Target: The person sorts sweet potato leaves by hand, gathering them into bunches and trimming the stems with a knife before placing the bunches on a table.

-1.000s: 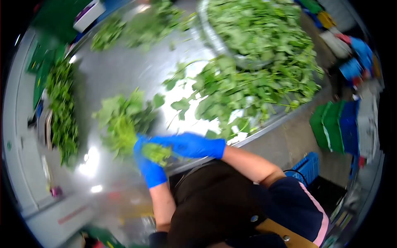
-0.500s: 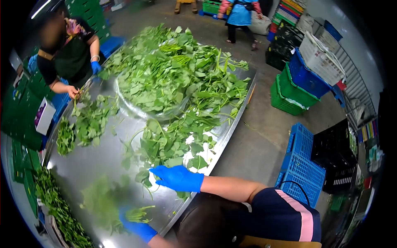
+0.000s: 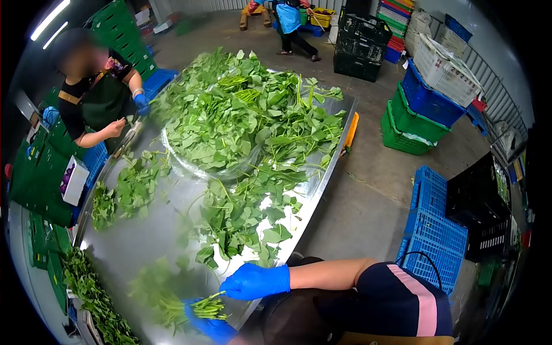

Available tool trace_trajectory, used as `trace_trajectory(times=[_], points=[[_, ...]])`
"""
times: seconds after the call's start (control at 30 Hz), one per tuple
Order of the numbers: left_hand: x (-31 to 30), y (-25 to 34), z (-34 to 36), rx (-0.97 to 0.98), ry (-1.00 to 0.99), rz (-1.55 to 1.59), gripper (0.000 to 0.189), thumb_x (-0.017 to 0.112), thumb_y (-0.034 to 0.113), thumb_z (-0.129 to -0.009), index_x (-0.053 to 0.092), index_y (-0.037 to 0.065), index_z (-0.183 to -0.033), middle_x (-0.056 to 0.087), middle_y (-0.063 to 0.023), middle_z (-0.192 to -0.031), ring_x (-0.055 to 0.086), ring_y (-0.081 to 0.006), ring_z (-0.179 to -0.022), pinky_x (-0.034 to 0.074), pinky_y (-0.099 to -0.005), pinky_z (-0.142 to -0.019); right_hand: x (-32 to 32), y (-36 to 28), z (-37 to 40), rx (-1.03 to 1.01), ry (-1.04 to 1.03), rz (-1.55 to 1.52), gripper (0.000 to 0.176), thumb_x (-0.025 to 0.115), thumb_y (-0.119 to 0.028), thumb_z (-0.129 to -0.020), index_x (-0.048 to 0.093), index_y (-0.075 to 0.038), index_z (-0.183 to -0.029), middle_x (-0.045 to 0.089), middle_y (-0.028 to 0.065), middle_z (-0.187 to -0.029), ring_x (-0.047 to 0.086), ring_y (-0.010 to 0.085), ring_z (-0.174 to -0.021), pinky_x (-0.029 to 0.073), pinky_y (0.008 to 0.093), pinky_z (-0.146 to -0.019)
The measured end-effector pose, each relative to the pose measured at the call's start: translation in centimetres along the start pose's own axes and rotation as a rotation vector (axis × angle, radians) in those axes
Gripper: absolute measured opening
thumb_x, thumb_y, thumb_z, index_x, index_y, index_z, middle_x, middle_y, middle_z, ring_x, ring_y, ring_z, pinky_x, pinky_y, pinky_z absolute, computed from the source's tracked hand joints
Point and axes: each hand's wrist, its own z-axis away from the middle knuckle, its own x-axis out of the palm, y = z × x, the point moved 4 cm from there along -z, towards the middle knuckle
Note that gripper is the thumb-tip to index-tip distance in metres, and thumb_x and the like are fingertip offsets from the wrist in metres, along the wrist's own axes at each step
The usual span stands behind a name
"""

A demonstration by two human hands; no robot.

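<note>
At the lower middle, my left hand (image 3: 210,325) in a blue glove is closed around a bunch of leafy stems (image 3: 167,296), its leaves to the left and cut ends to the right. My right hand (image 3: 253,282), also blue-gloved, is pinched at the tip of a stem that reaches out of that bunch. Just above my right hand lie loose green leaves (image 3: 230,221) on the metal table (image 3: 123,253). Farther back, a large heap of leafy greens (image 3: 213,118) rests in and around clear plastic.
Across the table at left stands a co-worker (image 3: 98,98) near small leaf piles (image 3: 138,178). More greens (image 3: 95,293) line the lower left. Right of the table are stacked crates (image 3: 414,126) and blue pallets (image 3: 434,230). Another person (image 3: 290,26) is at the back.
My right hand has moved down from the loose leaves, closing at the stem bunch. My left hand and the bunch have shifted right. The person at the back has moved left in view.
</note>
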Motion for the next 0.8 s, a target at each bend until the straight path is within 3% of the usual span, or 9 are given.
trace_trajectory(times=[0.07, 0.17, 0.27, 0.37, 0.43, 0.5, 0.57, 0.63, 0.8], points=[[-1.8, -0.3, -0.6, -0.107, 0.004, 0.074, 0.022, 0.056, 0.021, -0.087, 0.06, 0.004, -0.101, 0.061, -0.0051, -0.086, 0.058, -0.0152, -0.08, 0.049, -0.0294, -0.075, 0.2, -1.1, -0.1, -0.058, -0.002, -0.028, 0.026, 0.052, -0.025, -0.087, 0.061, -0.015, -0.109, 0.065, 0.0075, -0.078, 0.062, 0.0259, -0.065, 0.049, 0.0355, -0.059], [-1.8, 0.2, 0.2, -0.061, 0.094, -0.052, 0.032, 0.049, 0.039, -0.089, 0.055, 0.008, -0.094, 0.056, -0.0067, -0.085, 0.056, -0.0177, -0.077, 0.048, -0.0318, -0.068, 1.5, -1.1, -0.4, -0.056, 0.019, -0.234, 0.025, 0.051, -0.023, -0.085, 0.062, -0.014, -0.105, 0.064, 0.0109, -0.075, 0.062, 0.0288, -0.063, 0.048, 0.0374, -0.056], [-3.6, -0.5, -0.3, -0.111, 0.117, 0.05, 0.029, 0.052, 0.035, -0.087, 0.056, 0.007, -0.095, 0.058, -0.0078, -0.089, 0.056, -0.0203, -0.079, 0.048, -0.0339, -0.072, 3.4, -0.5, -0.9, 0.124, -0.117, -0.295, 0.029, 0.05, -0.021, -0.086, 0.06, -0.013, -0.112, 0.065, 0.0111, -0.081, 0.064, 0.0268, -0.07, 0.05, 0.0359, -0.061], [-6.2, -2.8, -1.4, -0.233, -0.033, 0.318, 0.032, 0.055, 0.029, -0.085, 0.054, 0.006, -0.106, 0.059, -0.0106, -0.1, 0.057, -0.0237, -0.089, 0.049, -0.0387, -0.079, 5.1, -0.4, -1.7, -0.054, 0.065, -0.327, 0.029, 0.05, -0.02, -0.086, 0.06, -0.013, -0.113, 0.065, 0.0134, -0.091, 0.065, 0.0272, -0.076, 0.051, 0.0348, -0.067], [-5.3, -2.2, -0.2, -0.274, -0.093, 0.252, 0.037, 0.058, 0.019, -0.084, 0.052, 0.007, -0.118, 0.059, -0.0104, -0.11, 0.055, -0.0225, -0.099, 0.046, -0.0389, -0.086, 3.0, -3.0, -2.6, -0.02, -0.152, -0.212, 0.036, 0.059, -0.019, -0.083, 0.059, -0.012, -0.118, 0.067, 0.0107, -0.092, 0.066, 0.0257, -0.078, 0.052, 0.0337, -0.068], [-4.9, -2.1, 0.2, -0.329, -0.021, 0.324, 0.044, 0.056, 0.014, -0.08, 0.046, 0.003, -0.121, 0.057, -0.0157, -0.108, 0.056, -0.0288, -0.099, 0.047, -0.0419, -0.086, 4.4, -2.0, -2.4, -0.14, -0.059, -0.32, 0.034, 0.061, -0.017, -0.083, 0.06, -0.011, -0.117, 0.067, 0.01, -0.087, 0.066, 0.021, -0.071, 0.051, 0.0313, -0.063], [-5.1, -2.1, 0.3, -0.298, -0.04, 0.325, 0.046, 0.055, 0.007, -0.078, 0.044, 0.002, -0.122, 0.057, -0.0176, -0.107, 0.055, -0.0309, -0.104, 0.047, -0.0427, -0.088, 5.3, -1.6, -2.1, 0.214, -0.177, -0.618, 0.028, 0.06, -0.017, -0.085, 0.062, -0.01, -0.112, 0.066, 0.0101, -0.08, 0.063, 0.015, -0.065, 0.05, 0.0276, -0.059], [-5.7, -1.9, 0.2, -0.328, -0.032, 0.321, 0.047, 0.056, 0.001, -0.075, 0.043, 0.0, -0.12, 0.057, -0.0175, -0.106, 0.057, -0.0316, -0.101, 0.049, -0.0415, -0.085, 4.6, -2.7, -2.9, 0.006, -0.092, -0.384, 0.023, 0.058, -0.017, -0.088, 0.064, -0.01, -0.109, 0.066, 0.0085, -0.076, 0.061, 0.0103, -0.062, 0.049, 0.024, -0.058], [-6.7, -1.2, -0.6, -0.14, 0.007, 0.069, 0.047, 0.058, -0.006, -0.068, 0.047, -0.004, -0.113, 0.059, -0.0162, -0.095, 0.062, -0.0299, -0.088, 0.053, -0.0394, -0.076, 6.1, 2.6, -3.9, 0.478, -0.074, -0.699, 0.024, 0.057, -0.012, -0.088, 0.063, 0.002, -0.106, 0.065, 0.0052, -0.082, 0.06, 0.0111, -0.068, 0.05, 0.0246, -0.066]])
